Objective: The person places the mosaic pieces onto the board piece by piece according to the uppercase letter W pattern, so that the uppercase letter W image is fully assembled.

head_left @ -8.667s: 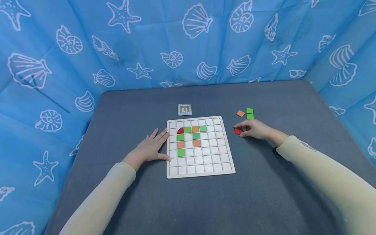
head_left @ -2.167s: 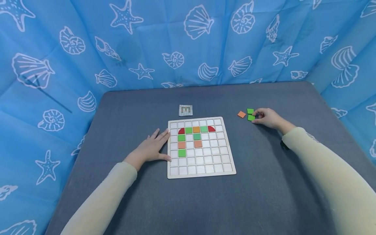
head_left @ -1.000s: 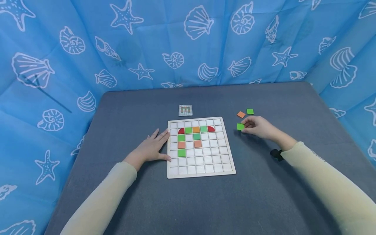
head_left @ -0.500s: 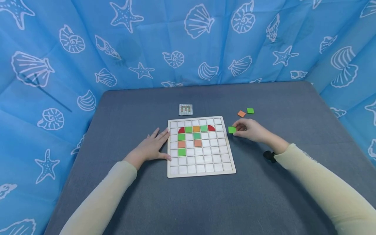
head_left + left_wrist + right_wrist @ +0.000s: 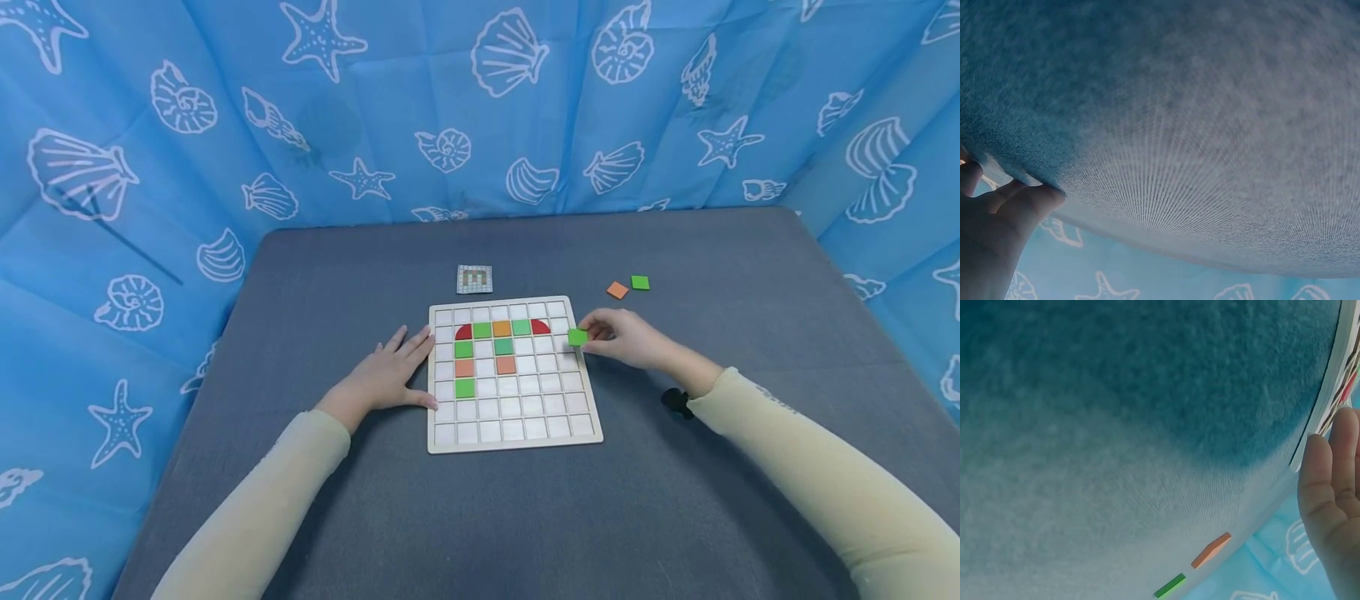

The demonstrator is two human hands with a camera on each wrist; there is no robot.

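My right hand (image 5: 626, 337) pinches a green square tile (image 5: 577, 337) by its edge, over the right rim of a white grid board (image 5: 525, 408). Flat on the table, my left hand (image 5: 378, 375) rests with spread fingers, its fingertips and thumb touching the board's left edge. Green, orange, teal and red tiles fill several cells, with a red quarter-round tile (image 5: 464, 332) at the left end of the top coloured row and another red quarter-round tile (image 5: 539, 327) at its right end. In the right wrist view the right hand (image 5: 1335, 487) appears beside the board's edge; the held tile is not clearly visible there.
Beyond the right hand lie a loose orange tile (image 5: 617, 290) and a loose green tile (image 5: 640, 282). A small pattern card (image 5: 474, 279) sits behind the board on the grey table (image 5: 360, 517). A blue curtain (image 5: 390, 92) surrounds the table's back and sides.
The second red quarter-round tile went onto the board. My right hand then picked up a green tile from the loose ones and carried it left to the board's edge. My left hand stays put.
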